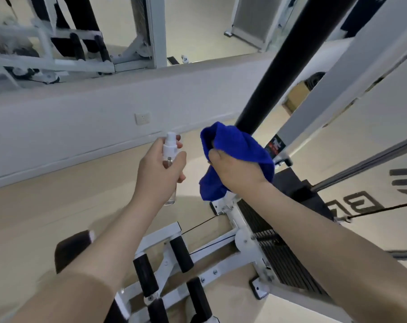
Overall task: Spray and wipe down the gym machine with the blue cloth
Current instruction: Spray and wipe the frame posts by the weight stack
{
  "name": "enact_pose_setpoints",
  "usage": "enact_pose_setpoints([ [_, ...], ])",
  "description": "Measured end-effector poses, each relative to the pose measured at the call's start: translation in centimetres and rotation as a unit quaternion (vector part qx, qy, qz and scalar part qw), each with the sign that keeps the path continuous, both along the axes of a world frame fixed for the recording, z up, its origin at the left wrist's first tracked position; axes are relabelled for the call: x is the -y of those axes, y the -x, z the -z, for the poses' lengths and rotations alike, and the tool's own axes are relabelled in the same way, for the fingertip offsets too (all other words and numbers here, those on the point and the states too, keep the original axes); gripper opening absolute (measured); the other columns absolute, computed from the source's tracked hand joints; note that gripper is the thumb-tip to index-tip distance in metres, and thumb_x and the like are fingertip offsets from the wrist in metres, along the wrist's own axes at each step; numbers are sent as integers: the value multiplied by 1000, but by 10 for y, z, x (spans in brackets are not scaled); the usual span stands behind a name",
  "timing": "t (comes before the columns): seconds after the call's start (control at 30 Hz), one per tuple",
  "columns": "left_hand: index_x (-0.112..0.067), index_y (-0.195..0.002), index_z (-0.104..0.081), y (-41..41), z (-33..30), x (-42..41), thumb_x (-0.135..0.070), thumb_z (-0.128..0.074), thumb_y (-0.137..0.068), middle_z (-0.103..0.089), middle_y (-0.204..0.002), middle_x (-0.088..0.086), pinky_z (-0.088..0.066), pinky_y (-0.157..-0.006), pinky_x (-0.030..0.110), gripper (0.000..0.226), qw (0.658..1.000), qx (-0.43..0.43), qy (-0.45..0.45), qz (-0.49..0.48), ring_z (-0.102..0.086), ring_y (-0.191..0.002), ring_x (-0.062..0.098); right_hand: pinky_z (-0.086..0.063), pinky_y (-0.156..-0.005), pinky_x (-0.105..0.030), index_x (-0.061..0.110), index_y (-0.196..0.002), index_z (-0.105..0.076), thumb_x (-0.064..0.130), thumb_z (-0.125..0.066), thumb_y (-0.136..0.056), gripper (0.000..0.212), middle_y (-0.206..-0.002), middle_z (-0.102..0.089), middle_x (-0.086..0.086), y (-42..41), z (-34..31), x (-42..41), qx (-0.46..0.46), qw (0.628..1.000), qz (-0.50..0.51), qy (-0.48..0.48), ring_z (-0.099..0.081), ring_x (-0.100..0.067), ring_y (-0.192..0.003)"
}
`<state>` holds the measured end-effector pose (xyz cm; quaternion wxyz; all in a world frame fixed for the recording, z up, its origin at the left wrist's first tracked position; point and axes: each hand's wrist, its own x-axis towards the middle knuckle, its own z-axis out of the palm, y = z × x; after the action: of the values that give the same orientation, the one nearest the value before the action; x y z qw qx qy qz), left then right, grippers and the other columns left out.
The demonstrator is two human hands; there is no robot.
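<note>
At chest height over the machine base, our right hand (238,172) bunches the blue cloth (235,145) against the foot of the black padded post (274,64), fingers wrapped into the folds. We judge the cloth soft, light and limp; gathered in the palm it should mould round the post. Just beside it, our left hand (160,169) grips the small clear spray bottle (170,159) round its body, a finger near the white nozzle. The bottle looks light, smooth plastic, possibly slippery if wet. Below lie the white frame (242,243) and weight stack (281,250).
</note>
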<state>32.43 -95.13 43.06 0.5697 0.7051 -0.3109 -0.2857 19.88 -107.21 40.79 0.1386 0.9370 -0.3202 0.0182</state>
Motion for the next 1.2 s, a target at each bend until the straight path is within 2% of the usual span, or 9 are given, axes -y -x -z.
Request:
enact_pose_setpoints([
  [0.2, -34, -83, -50, 4, 36, -3, -14, -54, -87, -59, -100, -18, -40, -47, 18, 20, 998, -36, -32, 27, -53, -49, 13, -40, -67, -23, 14, -126, -46, 23, -43, -95, 33, -117, -58, -6, -12, 68, -12, -229, 969, -91, -30, -53, -20, -96],
  [0.3, -32, -85, -51, 3, 40, -4, -14, -54, -88, -58, -97, -21, -42, -48, 17, 19, 998, -31, -36, 39, -52, -49, 11, -44, -89, -35, 4, -121, -47, 12, -49, -90, 32, -128, -54, -13, -9, 48, 1, -128, 987, -66, 77, -51, -29, -116],
  [0.43, -28, -90, -53, 3, 56, 1, -14, -54, -88, -61, -88, -16, -47, -53, 19, 14, 998, -35, -45, 38, -52, -49, 9, -21, -106, -41, 11, -94, -64, 17, -64, -76, 19, -116, -64, -10, -5, 58, 4, 44, 985, -68, 150, -49, -30, -123],
  [0.57, -22, -101, -50, 13, 80, 4, -23, -52, -91, -59, -69, 1, -44, -53, 17, 10, 992, 7, -98, 74, -57, -54, 10, -21, -109, -42, 12, -103, -58, 22, -63, -81, 25, -107, -65, -4, -1, 127, -10, -282, 949, -133, -45, -51, -27, -115],
  [0.63, -26, -115, -43, 18, 90, -1, -28, -49, -92, -57, -76, 0, -43, -57, 24, 24, 982, 64, -130, 118, -58, -63, 15, -18, -110, -45, 13, -108, -54, 19, -58, -86, 23, -103, -64, -2, 12, 158, -15, -332, 923, -104, -166, -53, -24, -110],
  [0.77, -31, -138, -31, 33, 100, 2, -29, -44, -94, -54, -86, 3, -43, -61, 31, 46, 934, 216, -152, 239, -52, -62, 16, -35, -99, -40, 14, -106, -53, 23, -45, -94, 17, -97, -61, -3, 67, 178, -6, -120, 936, 105, -313, -56, -22, -97],
  [0.9, -35, -147, -5, 68, 118, 35, -32, -28, -100, -48, -111, 0, -48, -62, 31, 52, 822, 383, -233, 350, -54, -68, 17, -49, -72, -38, 15, -94, -53, 29, -34, -100, 24, -91, -61, -11, 117, 167, 1, 299, 706, 398, -503, -57, -18, -75],
  [1.0, -29, -145, -11, 95, 127, 67, -29, -29, -101, -42, -97, 2, -37, -57, 25, 48, 825, 410, -250, 297, -42, -58, 13, -48, -72, -37, 21, -87, -54, 25, -37, -99, 22, -92, -62, -10, 124, 161, 2, 415, 563, 475, -534, -58, -22, -80],
  [1.2, -21, -137, -21, 128, 147, 114, -19, -42, -98, -42, -82, 3, -24, -42, 18, 45, 853, 413, -272, 165, -31, -45, 8, -48, -88, -45, 14, -104, -57, 24, -38, -99, 22, -104, -61, -12, 122, 165, -16, 375, 587, 434, -571, -58, -27, -95],
])
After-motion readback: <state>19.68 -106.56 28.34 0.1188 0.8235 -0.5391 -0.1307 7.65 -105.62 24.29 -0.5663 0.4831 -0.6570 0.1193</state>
